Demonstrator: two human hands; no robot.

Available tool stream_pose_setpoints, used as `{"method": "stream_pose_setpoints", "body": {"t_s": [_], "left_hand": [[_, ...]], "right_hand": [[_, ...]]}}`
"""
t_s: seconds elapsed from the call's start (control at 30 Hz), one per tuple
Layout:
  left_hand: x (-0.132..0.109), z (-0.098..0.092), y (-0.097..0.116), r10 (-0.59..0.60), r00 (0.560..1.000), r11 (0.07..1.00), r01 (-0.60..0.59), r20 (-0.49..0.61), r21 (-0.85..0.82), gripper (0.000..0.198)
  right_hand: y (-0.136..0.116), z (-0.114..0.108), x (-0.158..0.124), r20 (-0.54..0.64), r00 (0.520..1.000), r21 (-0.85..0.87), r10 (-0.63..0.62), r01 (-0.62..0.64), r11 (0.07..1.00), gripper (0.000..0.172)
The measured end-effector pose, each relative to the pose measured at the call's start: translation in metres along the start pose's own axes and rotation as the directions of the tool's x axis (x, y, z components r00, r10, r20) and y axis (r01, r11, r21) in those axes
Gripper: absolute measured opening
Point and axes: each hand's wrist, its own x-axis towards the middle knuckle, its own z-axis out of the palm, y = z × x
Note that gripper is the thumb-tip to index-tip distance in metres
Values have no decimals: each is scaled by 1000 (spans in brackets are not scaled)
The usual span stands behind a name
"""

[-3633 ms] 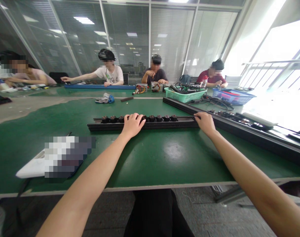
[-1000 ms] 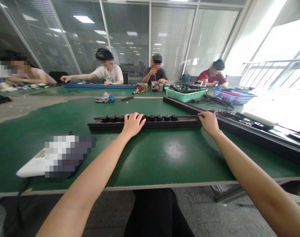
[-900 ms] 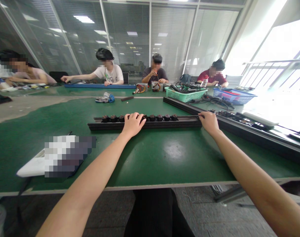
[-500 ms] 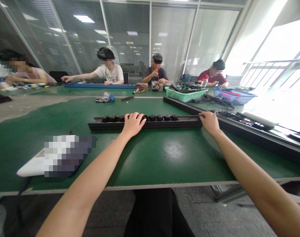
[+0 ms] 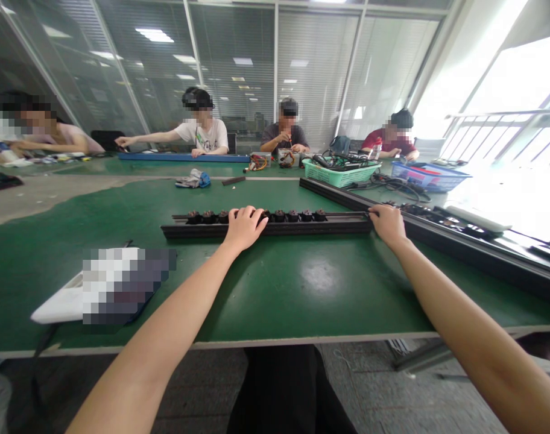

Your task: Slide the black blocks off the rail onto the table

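A long black rail (image 5: 202, 231) lies crosswise on the green table, with a row of small black round parts (image 5: 306, 215) set along its channel. My left hand (image 5: 245, 226) curls over the rail's middle from the near side, fingers over the round parts and thumb toward the right. Some parts are hidden beneath it. At the rail's right end is my right hand (image 5: 389, 224), its fingertips pinched together right at the end. Whatever sits between those fingertips is too small to make out.
A second, longer black rail (image 5: 465, 247) runs diagonally along the right. Behind it stand a green basket (image 5: 333, 176) of cables and a blue basket (image 5: 431, 176). Gloves (image 5: 192, 179) lie farther back. A white and dark object (image 5: 107, 286) is at left. Several people sit across the table.
My right hand has shifted slightly to the right at the rail's end. My left hand and the rail stay in place. Across the table, one person's head has moved a little.
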Motion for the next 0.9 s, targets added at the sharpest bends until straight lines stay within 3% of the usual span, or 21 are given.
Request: {"method": "stream_pose_setpoints", "body": {"t_s": [0.9], "left_hand": [[0, 2, -1, 3, 1000, 1000, -3, -3, 13, 45]], "right_hand": [[-9, -6, -6, 42, 998, -139, 51, -44, 989, 38]]}}
